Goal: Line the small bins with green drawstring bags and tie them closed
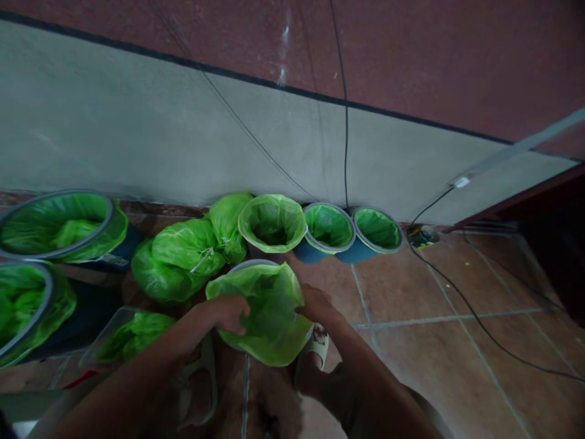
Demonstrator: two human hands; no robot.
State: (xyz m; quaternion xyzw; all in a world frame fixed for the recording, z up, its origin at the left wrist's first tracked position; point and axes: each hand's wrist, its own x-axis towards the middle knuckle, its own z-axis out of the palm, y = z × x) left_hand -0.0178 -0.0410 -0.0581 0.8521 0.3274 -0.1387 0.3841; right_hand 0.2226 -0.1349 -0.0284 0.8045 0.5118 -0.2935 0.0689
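Both hands work low over the tiled floor: the left hand [227, 313] has its fingers curled closed on the near rim of a green bin liner [267, 311], the right hand [316, 305] pinching its far side. Beyond lie tied green bags [183, 253], then three lined bins [329, 228] against the wall [137, 134].

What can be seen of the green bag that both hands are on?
The green bag is thin, translucent plastic, crinkled and glossy, loosely draped over the mouth of a small round bin whose grey rim shows behind it. Its open edge spills over the near side. The left hand grips the left edge; the right hand holds the right. It sits on the tiled floor, in front of a row of lined bins.
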